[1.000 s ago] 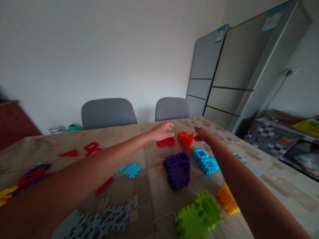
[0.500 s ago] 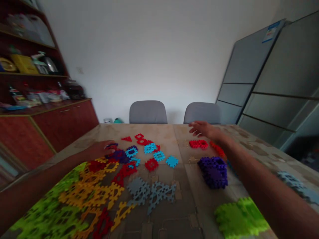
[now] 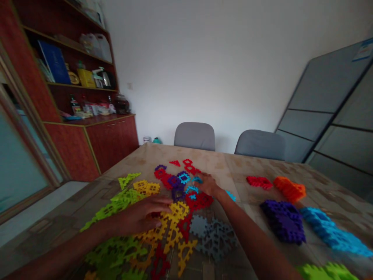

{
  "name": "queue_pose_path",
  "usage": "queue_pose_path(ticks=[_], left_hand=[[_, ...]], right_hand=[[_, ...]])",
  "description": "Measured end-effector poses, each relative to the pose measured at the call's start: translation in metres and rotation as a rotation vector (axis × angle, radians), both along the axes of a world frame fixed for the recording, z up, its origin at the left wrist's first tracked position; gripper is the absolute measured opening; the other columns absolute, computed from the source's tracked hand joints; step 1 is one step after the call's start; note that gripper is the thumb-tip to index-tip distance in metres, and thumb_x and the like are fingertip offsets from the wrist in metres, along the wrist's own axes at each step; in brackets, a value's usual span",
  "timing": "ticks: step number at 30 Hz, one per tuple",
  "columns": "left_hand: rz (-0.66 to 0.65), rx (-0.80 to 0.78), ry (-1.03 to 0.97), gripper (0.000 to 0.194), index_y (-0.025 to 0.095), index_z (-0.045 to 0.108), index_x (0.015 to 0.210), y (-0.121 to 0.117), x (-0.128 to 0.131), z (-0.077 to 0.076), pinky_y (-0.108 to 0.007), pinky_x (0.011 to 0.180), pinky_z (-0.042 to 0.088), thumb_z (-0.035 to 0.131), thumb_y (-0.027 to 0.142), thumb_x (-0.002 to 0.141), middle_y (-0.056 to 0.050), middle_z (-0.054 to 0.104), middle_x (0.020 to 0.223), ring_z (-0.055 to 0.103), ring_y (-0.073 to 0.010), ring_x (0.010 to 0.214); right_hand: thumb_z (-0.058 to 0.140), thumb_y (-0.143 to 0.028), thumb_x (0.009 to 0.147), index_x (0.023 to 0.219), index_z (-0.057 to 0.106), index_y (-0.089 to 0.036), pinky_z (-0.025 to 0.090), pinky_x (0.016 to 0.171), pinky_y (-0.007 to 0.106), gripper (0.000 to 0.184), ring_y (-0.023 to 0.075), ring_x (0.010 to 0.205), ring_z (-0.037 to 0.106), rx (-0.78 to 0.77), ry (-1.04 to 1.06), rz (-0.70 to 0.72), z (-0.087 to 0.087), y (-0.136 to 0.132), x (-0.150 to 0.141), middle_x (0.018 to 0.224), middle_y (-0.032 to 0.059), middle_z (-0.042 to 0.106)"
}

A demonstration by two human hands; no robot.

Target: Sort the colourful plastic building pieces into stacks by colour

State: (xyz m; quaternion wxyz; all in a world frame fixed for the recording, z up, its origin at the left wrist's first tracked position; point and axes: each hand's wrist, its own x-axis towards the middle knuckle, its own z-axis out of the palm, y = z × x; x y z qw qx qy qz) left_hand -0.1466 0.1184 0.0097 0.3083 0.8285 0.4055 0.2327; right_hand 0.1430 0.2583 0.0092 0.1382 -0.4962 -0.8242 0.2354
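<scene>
My right hand (image 3: 207, 184) is over the middle of the loose interlocking plastic pieces, its fingertips closed on a light blue piece (image 3: 197, 179). Just left of it lie a light blue ring piece (image 3: 183, 177) and purple pieces (image 3: 178, 192); red pieces (image 3: 199, 201) are below it. My left hand (image 3: 145, 214) hovers low over the yellow pieces (image 3: 176, 212), thumb and fingers apart, with nothing visibly held. Green pieces (image 3: 116, 249) spread beneath my left forearm. Grey pieces (image 3: 217, 237) lie between my arms.
Sorted stacks stand at right: red (image 3: 258, 182), orange (image 3: 290, 189), purple (image 3: 284, 221), light blue (image 3: 332, 229) and green (image 3: 326, 272). Two grey chairs (image 3: 194, 136) stand behind the table (image 3: 233, 167). A wooden cabinet (image 3: 112, 136) is at left.
My right hand has come from above the red stack at right to the light blue pieces. My left hand has moved from the purple pieces to the yellow ones. The view has turned left.
</scene>
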Motion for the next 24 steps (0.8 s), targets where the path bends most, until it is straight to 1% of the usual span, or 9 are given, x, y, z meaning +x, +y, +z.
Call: queue_pose_path(ticks=[2,4,6,8,11,15,19,21,24], left_hand=[[-0.085,-0.014,0.027,0.037,0.040,0.071,0.127,-0.017,0.007,0.005,-0.042,0.117,0.038,0.063,0.055,0.094,-0.001,0.056,0.151,0.050,-0.0311,0.140],[-0.088,-0.020,0.049,0.035,0.041,0.069,0.129,-0.026,0.005,0.012,-0.042,0.117,0.038,0.057,0.052,0.099,0.001,0.052,0.154,0.049,-0.0302,0.141],[0.076,0.021,0.042,0.038,0.040,0.070,0.129,-0.026,-0.008,0.018,-0.042,0.118,0.037,0.055,0.057,0.098,0.001,0.055,0.152,0.049,-0.0312,0.141],[0.339,0.089,0.014,0.048,0.037,0.072,0.126,-0.020,-0.030,0.019,-0.045,0.120,0.032,0.059,0.066,0.090,-0.002,0.062,0.145,0.050,-0.0354,0.139],[0.542,0.098,0.011,0.064,0.032,0.073,0.125,-0.010,-0.061,0.012,-0.055,0.122,0.025,0.066,0.076,0.079,-0.008,0.065,0.140,0.051,-0.0432,0.137],[0.485,0.020,0.019,0.059,0.032,0.076,0.120,-0.018,-0.063,0.004,-0.052,0.120,0.030,0.072,0.072,0.076,-0.007,0.065,0.141,0.054,-0.0405,0.135],[0.304,-0.082,-0.024,0.048,0.038,0.073,0.123,-0.034,-0.041,0.014,-0.043,0.116,0.040,0.065,0.067,0.086,0.000,0.062,0.144,0.055,-0.0324,0.136],[0.313,-0.108,-0.103,0.050,0.036,0.072,0.125,-0.036,-0.040,0.021,-0.042,0.113,0.043,0.061,0.069,0.089,-0.001,0.063,0.144,0.056,-0.0320,0.135],[0.440,-0.079,-0.185,0.062,0.028,0.069,0.130,-0.033,-0.054,0.026,-0.047,0.111,0.046,0.055,0.073,0.091,-0.007,0.062,0.145,0.056,-0.0354,0.134]], right_hand=[[0.067,-0.034,0.097,0.126,0.064,-0.020,0.045,0.106,0.056,0.032,0.0296,0.126,0.056,0.024,0.020,0.078,-0.007,-0.012,-0.003,0.140,0.0105,0.058],[0.069,-0.032,0.095,0.118,0.068,-0.018,0.045,0.107,0.052,0.026,0.0279,0.124,0.058,0.039,0.059,0.161,-0.009,-0.027,-0.002,0.133,0.0099,0.064],[0.070,-0.029,0.093,0.111,0.071,-0.019,0.047,0.106,0.043,0.021,0.0251,0.119,0.063,0.044,0.109,0.237,-0.009,-0.043,0.001,0.126,0.0086,0.069],[0.068,-0.030,0.092,0.111,0.072,-0.022,0.048,0.105,0.037,0.021,0.0242,0.118,0.065,0.053,0.159,0.281,-0.006,-0.059,0.008,0.125,0.0078,0.071],[0.057,-0.037,0.096,0.122,0.070,-0.025,0.047,0.107,0.043,0.031,0.0282,0.123,0.063,0.087,0.214,0.264,-0.004,-0.083,0.023,0.131,0.0101,0.069],[0.056,-0.050,0.096,0.140,0.061,-0.029,0.039,0.115,0.055,0.049,0.0347,0.138,0.050,0.097,0.221,0.199,-0.014,-0.125,0.045,0.148,0.0128,0.056],[0.065,-0.056,0.091,0.155,0.044,-0.034,0.027,0.121,0.061,0.071,0.0377,0.152,0.027,0.035,0.090,0.268,-0.025,-0.175,0.055,0.164,0.0101,0.033],[0.071,-0.048,0.088,0.157,0.041,-0.033,0.028,0.121,0.061,0.076,0.0387,0.152,0.025,0.031,0.025,0.315,-0.026,-0.192,0.057,0.166,0.0109,0.027],[0.068,-0.028,0.090,0.157,0.040,-0.030,0.033,0.119,0.057,0.073,0.0355,0.151,0.030,0.134,-0.055,0.324,-0.031,-0.204,0.062,0.166,0.0117,0.030]])
